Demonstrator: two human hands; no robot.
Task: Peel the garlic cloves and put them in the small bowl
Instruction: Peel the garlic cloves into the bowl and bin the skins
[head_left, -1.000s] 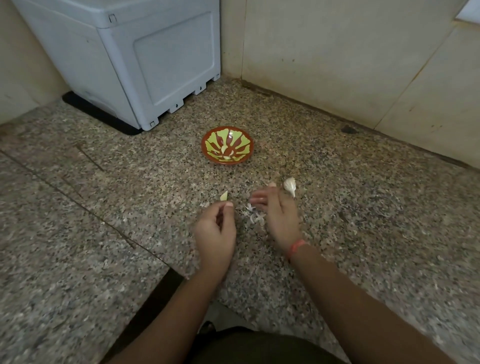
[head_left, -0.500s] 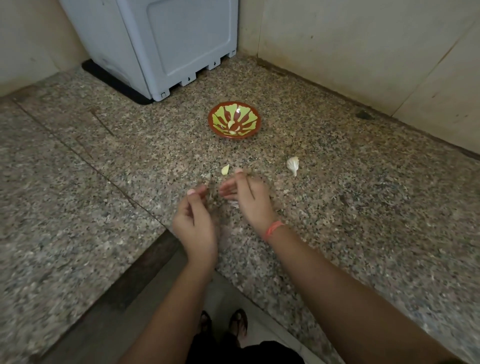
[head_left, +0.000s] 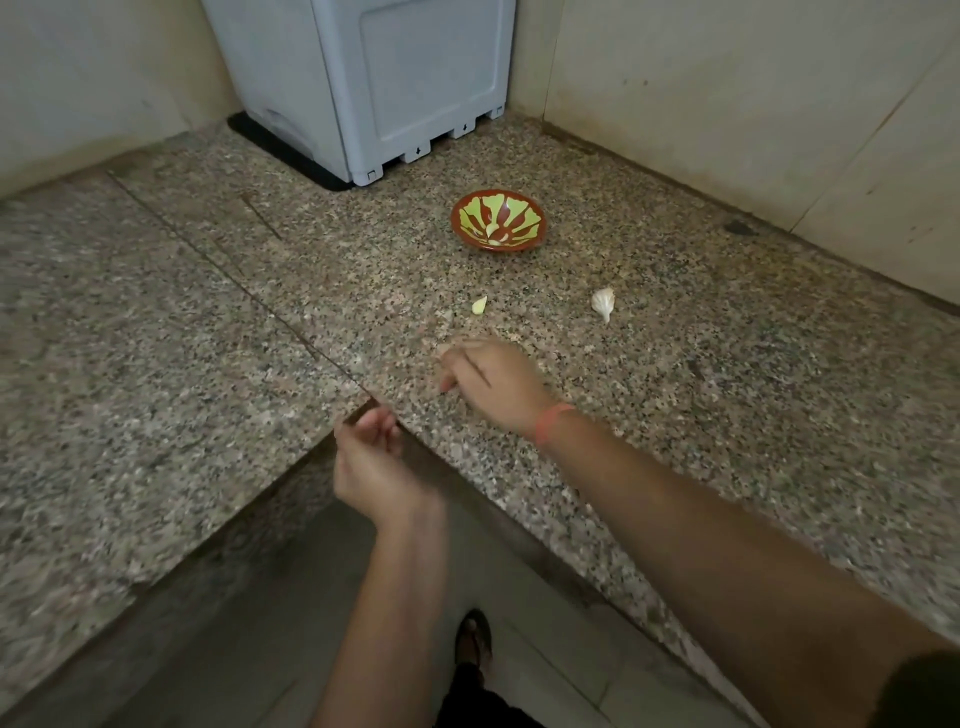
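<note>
A small red bowl with a green pattern (head_left: 530, 208) stands on the granite counter and holds a couple of pale peeled cloves. In front of it lies a peeled yellowish clove (head_left: 479, 305), and to its right an unpeeled white clove (head_left: 603, 303). My right hand (head_left: 493, 382) rests on the counter just short of the peeled clove, fingers bent with their tips on the stone; nothing shows in its grasp. My left hand (head_left: 371, 460) hovers at the inner corner of the counter edge, fingers loosely curled, blurred, with nothing visible in it.
A grey plastic appliance (head_left: 405, 78) stands in the back corner on a black mat. Walls close the counter (head_left: 182, 338) at the back and right. The L-shaped counter edge runs under my arms, with floor and my sandalled foot (head_left: 472, 642) below.
Both hands pulled back toward the counter edge, the left one down off the stone. The camera drew back and tilted down, so the bowl and cloves sit farther from my hands.
</note>
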